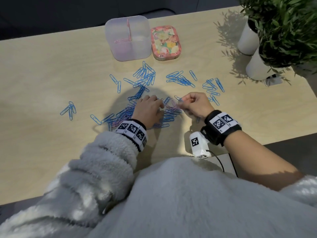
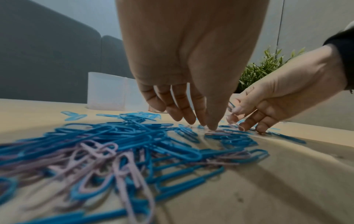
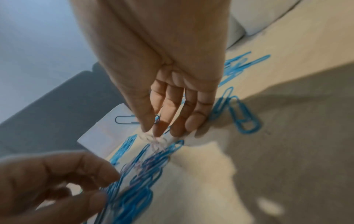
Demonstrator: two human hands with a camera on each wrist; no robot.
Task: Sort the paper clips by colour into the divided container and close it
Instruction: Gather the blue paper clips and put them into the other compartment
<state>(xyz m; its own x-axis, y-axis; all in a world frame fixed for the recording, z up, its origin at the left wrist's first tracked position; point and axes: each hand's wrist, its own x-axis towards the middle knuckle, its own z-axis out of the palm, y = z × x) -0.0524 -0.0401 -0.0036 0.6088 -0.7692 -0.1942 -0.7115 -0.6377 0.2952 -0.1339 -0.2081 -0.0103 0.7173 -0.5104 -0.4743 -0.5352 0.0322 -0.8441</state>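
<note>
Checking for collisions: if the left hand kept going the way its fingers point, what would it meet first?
Probably the mixed paper clips under the left hand's fingertips, then the table; depth is unclear.

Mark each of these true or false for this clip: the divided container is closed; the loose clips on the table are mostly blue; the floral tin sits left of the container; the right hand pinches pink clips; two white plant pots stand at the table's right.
1. The divided container is closed. False: it is open on top.
2. The loose clips on the table are mostly blue clips. True.
3. The floral tin sits left of the container. False: right of it.
4. The right hand pinches pink clips. True.
5. Two white plant pots stand at the table's right. True.
</note>
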